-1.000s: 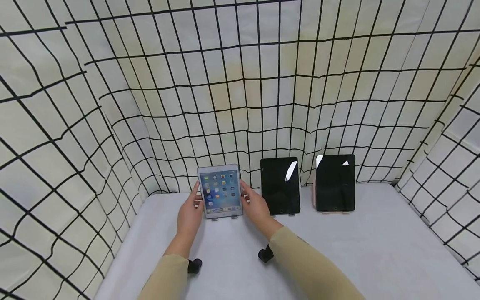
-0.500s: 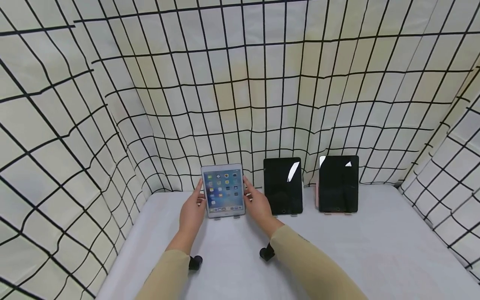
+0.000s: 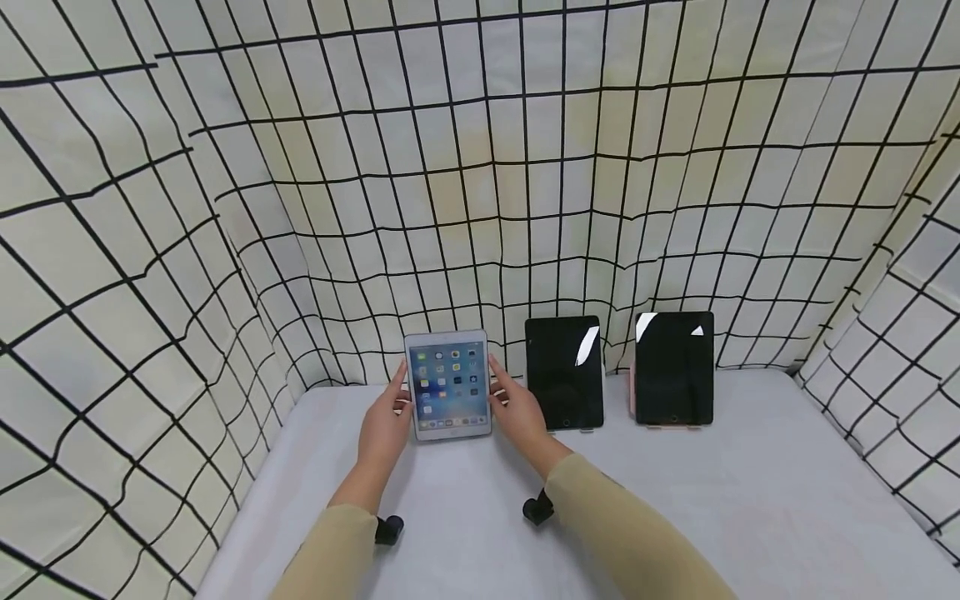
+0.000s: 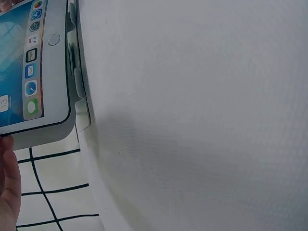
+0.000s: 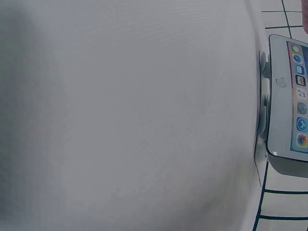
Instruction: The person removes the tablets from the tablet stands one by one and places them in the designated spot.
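A white tablet [image 3: 449,385] with a lit screen of app icons leans upright near the back wall. My left hand [image 3: 386,427] holds its left edge, thumb and fingers at the side. My right hand [image 3: 522,418] holds the opposite edge the same way. In the left wrist view, fingertips meet the edge of the tablet [image 4: 57,86], and a grey stand [image 4: 78,84] shows its lips along the bottom edge. Those lips also show by the tablet [image 5: 279,115] in the right wrist view, where only a bit of finger is visible. From the head view, the tablet's lower edge covers the lips.
To the right, a dark-screened tablet [image 3: 564,375] leans on its stand, close to my right hand. Further right stands another dark tablet [image 3: 674,367], pinkish at its side. Black-lined grid cloth [image 3: 555,192] encloses the white table [image 3: 675,508] at the back and sides.
The lit tablet has come slightly down and forward within the last half second, so its stand's lips no longer show from the head view. Both hands keep their hold.
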